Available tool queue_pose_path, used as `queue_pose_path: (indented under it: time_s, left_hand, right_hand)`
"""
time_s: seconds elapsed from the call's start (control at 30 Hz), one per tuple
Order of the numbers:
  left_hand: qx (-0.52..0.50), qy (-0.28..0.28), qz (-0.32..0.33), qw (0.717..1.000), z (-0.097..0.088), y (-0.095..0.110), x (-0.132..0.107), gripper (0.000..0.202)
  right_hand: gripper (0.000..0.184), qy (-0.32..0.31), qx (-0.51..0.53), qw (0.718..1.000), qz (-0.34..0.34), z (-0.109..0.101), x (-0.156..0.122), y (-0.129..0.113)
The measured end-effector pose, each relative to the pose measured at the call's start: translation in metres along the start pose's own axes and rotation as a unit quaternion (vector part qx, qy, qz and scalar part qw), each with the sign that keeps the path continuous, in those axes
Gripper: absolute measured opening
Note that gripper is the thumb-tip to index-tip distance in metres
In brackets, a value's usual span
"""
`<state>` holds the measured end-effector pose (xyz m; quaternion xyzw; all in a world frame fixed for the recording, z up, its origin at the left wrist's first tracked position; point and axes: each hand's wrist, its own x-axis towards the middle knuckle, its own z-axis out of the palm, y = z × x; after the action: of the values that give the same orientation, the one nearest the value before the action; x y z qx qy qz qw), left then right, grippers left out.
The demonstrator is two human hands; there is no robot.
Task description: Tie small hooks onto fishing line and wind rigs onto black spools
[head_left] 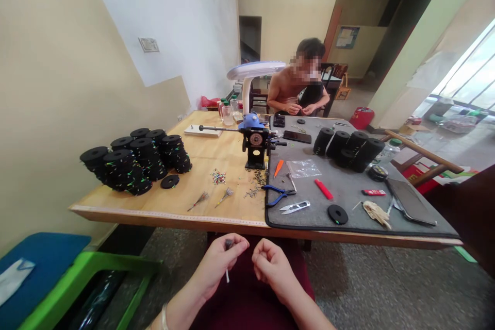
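Note:
Over my lap, in front of the table edge, my left hand (pixel 224 258) is closed around a small thin white-ended stick (pixel 227 276); a dark grey tuft shows above its fingers. Thumb and forefinger of that hand are pinched together. Close by on the right, my right hand (pixel 270 267) is closed with its fingertips pressed together; whatever it pinches is too small to make out. The two hands are slightly apart. On the table beyond them lie two small feathery bundles (pixel 224 197), a heap of coloured beads (pixel 218 176) and scattered tiny metal pieces (pixel 253 192).
Stacks of black foam spools (pixel 119 165) stand left, more spools (pixel 344 147) right. A winding machine (pixel 255 144) with a lamp (pixel 251 69) stands mid-table. Blue pliers (pixel 279 194), snips (pixel 296 207) and a single spool (pixel 337 214) lie on the grey mat. Another person (pixel 297 87) sits opposite.

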<state>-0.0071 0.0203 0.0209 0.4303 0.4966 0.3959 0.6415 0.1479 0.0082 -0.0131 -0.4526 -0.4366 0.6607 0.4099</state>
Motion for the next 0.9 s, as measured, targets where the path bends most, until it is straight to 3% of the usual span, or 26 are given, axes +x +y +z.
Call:
queue_pose_path:
  time_s: [0.17, 0.33, 0.5, 0.67, 0.77, 0.9]
  left_hand:
    - [0.057, 0.011, 0.023, 0.998, -0.004, 0.004, -0.002, 0.029]
    - [0.138, 0.002, 0.063, 0.988, -0.002, 0.009, -0.004, 0.026]
    - [0.187, 0.006, 0.097, 0.977, 0.001, 0.013, -0.009, 0.025]
    - [0.220, 0.029, 0.116, 0.968, 0.004, 0.015, -0.012, 0.022]
    - [0.206, 0.036, 0.116, 0.971, 0.001, 0.011, -0.010, 0.019]
    - [0.087, -0.003, 0.043, 0.995, -0.004, 0.000, -0.005, 0.029]
  right_hand:
    - [0.016, -0.009, -0.053, 0.998, -0.023, 0.001, 0.000, 0.001]
    - [0.016, -0.034, -0.080, 0.996, -0.004, 0.000, -0.002, -0.003]
    - [0.032, -0.064, 0.003, 0.997, -0.043, -0.001, 0.002, -0.010]
    - [0.038, -0.078, 0.021, 0.997, 0.004, 0.005, 0.006, -0.014]
    - [0.037, -0.064, -0.025, 0.997, 0.016, 0.005, 0.006, -0.012]
    - [0.036, -0.010, -0.008, 1.000, 0.017, 0.001, 0.005, -0.007]
